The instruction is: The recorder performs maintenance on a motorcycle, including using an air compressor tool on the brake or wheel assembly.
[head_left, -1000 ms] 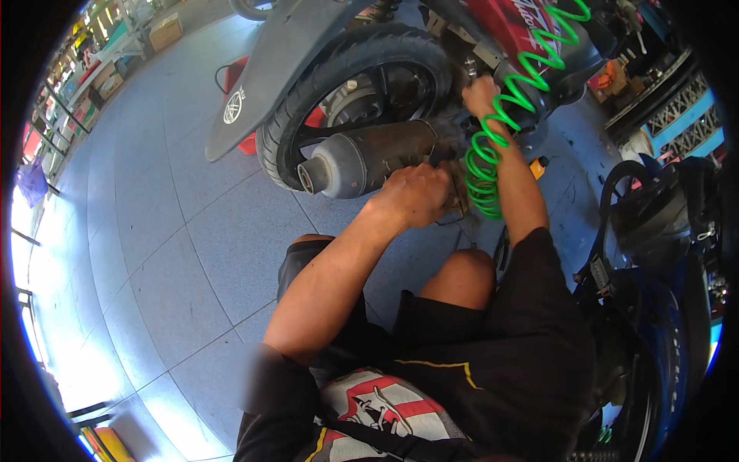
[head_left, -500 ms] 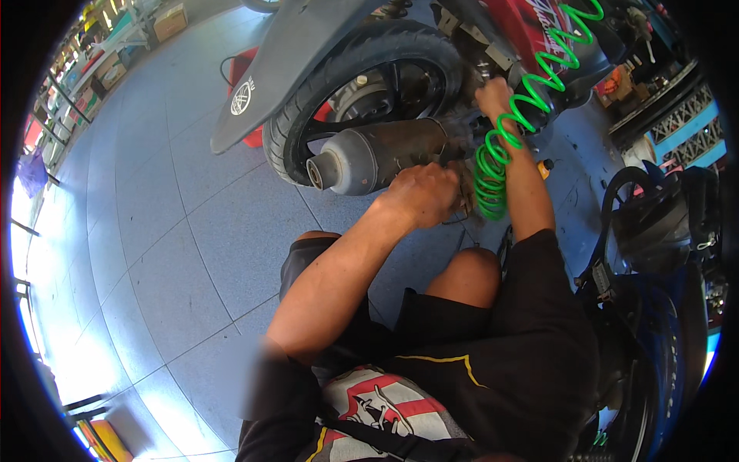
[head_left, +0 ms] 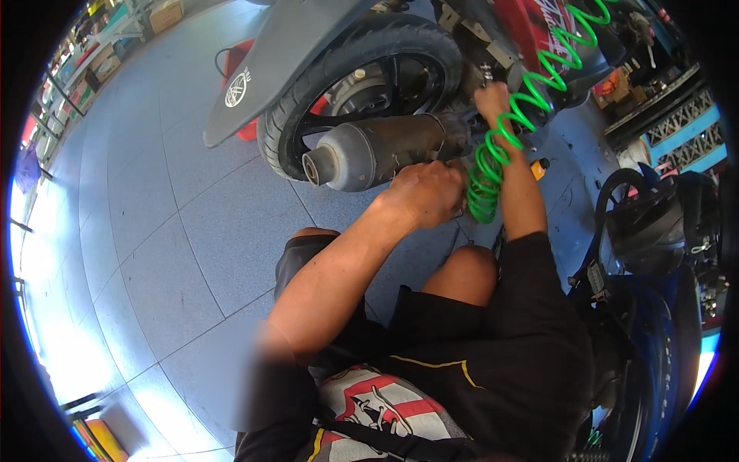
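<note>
Seen from above, a person works with two bare hands beside a motorcycle whose rear end fills the upper centre of the frame. Its grey exhaust muffler [head_left: 373,154] lies lengthwise there, in front of the black rear tyre [head_left: 275,142], with the outlet end pointing left; a grey mudguard [head_left: 273,73] slants above the tyre, and a red body panel [head_left: 523,31] shows at the upper right.

The left hand [head_left: 429,192], near the centre, is clenched with knuckles up, just beside the lower edge of the muffler's right-hand part; what its fingers grasp, if anything, is hidden. The right hand [head_left: 491,100], upper right of centre, is curled tight, seemingly around a small silvery metal piece [head_left: 486,73], though it is too small to tell its kind.

A green coiled hose [head_left: 483,192] drops from the upper right corner, crosses in front of the right forearm, and bunches beside the left hand. An orange-capped bottle [head_left: 541,166] is right of that forearm.

The step in hand looks like close, two-handed work around the muffler's inner end; the next move calls for a firm grip and for care with the coils between the arms
</note>
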Tool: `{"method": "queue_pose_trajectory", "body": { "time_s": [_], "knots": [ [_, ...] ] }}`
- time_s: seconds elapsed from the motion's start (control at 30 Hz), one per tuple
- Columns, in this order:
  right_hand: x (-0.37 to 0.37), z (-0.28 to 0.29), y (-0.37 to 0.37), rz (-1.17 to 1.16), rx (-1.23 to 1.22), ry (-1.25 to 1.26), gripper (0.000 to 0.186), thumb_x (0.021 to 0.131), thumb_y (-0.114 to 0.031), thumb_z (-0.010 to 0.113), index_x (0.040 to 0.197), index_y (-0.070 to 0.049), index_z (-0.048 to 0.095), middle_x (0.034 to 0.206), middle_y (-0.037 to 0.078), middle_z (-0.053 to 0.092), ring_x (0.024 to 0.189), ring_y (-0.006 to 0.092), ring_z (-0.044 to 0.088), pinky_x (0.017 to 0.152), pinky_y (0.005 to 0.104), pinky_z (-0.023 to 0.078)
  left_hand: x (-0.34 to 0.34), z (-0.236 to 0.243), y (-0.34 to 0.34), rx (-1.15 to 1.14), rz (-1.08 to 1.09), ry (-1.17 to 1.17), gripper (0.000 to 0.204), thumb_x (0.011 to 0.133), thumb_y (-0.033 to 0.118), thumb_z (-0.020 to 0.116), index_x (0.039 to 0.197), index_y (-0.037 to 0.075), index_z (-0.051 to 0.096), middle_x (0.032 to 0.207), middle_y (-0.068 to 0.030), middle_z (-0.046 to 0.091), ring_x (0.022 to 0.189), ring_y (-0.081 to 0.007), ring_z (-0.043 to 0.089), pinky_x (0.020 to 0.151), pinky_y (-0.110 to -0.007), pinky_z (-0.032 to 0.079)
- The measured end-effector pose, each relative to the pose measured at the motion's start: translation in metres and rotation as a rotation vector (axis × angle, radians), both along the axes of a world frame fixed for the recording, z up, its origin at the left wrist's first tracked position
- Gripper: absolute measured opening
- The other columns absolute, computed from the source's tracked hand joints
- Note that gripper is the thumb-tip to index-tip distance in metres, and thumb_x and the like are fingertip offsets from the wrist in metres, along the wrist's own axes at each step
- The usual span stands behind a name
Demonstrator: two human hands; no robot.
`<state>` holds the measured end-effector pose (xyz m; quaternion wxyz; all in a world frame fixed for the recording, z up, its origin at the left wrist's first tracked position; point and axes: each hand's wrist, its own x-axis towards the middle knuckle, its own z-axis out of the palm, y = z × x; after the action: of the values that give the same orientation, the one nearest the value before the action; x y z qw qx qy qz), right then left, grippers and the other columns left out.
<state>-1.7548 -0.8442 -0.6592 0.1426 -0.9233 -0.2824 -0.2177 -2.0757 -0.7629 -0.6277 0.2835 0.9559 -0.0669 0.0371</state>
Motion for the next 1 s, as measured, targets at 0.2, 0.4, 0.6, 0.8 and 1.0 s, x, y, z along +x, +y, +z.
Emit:
{"method": "queue_pose_trajectory", "body": {
  "time_s": [0.2, 0.4, 0.6, 0.8, 1.0],
  "knots": [
    [-0.021, 0.015, 0.017, -0.161, -0.016, 0.027, 0.048, 0.076, -0.023, 0.067, 0.106, 0.012, 0.055, 0.102, 0.032, 0.062, 0.094, 0.0461, 0.063, 0.085, 0.0499, 0.051, 0.004, -0.007, -0.002, -0.079, 0.008, -0.034, 0.038, 0.084, 0.024, 0.063, 0.108, -0.004, 0.057, 0.086, -0.0233, 0.067, 0.090, -0.0375, 0.066, 0.080, -0.045, 0.053],
    [-0.007, 0.021, 0.058, -0.328, 0.023, 0.024, 0.046, 0.078, -0.027, 0.067, 0.105, 0.009, 0.059, 0.108, 0.029, 0.063, 0.102, 0.0436, 0.062, 0.090, 0.0475, 0.050, 0.011, -0.010, -0.013, -0.082, -0.067, -0.041, 0.023, 0.079, 0.013, 0.061, 0.095, -0.002, 0.067, 0.094, -0.0201, 0.069, 0.090, -0.0332, 0.068, 0.079, -0.041, 0.054],
    [0.013, 0.018, 0.048, -0.208, -0.044, -0.004, 0.031, 0.075, -0.024, 0.067, 0.091, 0.003, 0.067, 0.099, 0.029, 0.065, 0.096, 0.0446, 0.063, 0.086, 0.0474, 0.051, 0.000, -0.004, -0.006, -0.070, -0.095, -0.036, 0.024, 0.080, 0.008, 0.057, 0.099, -0.002, 0.066, 0.097, -0.0185, 0.069, 0.091, -0.0319, 0.069, 0.077, -0.041, 0.055],
    [0.028, 0.022, 0.038, -0.112, -0.128, -0.154, 0.032, 0.078, -0.027, 0.062, 0.083, 0.005, 0.068, 0.092, 0.029, 0.066, 0.093, 0.0433, 0.064, 0.083, 0.0476, 0.051, -0.004, -0.004, 0.000, -0.119, -0.074, -0.070, 0.022, 0.080, 0.007, 0.055, 0.098, -0.001, 0.067, 0.096, -0.0177, 0.069, 0.090, -0.0306, 0.069, 0.076, -0.040, 0.054],
    [0.020, 0.022, 0.019, -0.068, -0.050, 0.046, 0.039, 0.082, -0.031, 0.063, 0.080, 0.007, 0.067, 0.067, 0.022, 0.065, 0.056, 0.0328, 0.067, 0.060, 0.0415, 0.054, -0.008, -0.003, 0.003, -0.128, -0.079, -0.081, 0.021, 0.079, 0.007, 0.056, 0.095, -0.001, 0.067, 0.096, -0.0183, 0.069, 0.091, -0.0309, 0.068, 0.077, -0.040, 0.054]
  ]
}}
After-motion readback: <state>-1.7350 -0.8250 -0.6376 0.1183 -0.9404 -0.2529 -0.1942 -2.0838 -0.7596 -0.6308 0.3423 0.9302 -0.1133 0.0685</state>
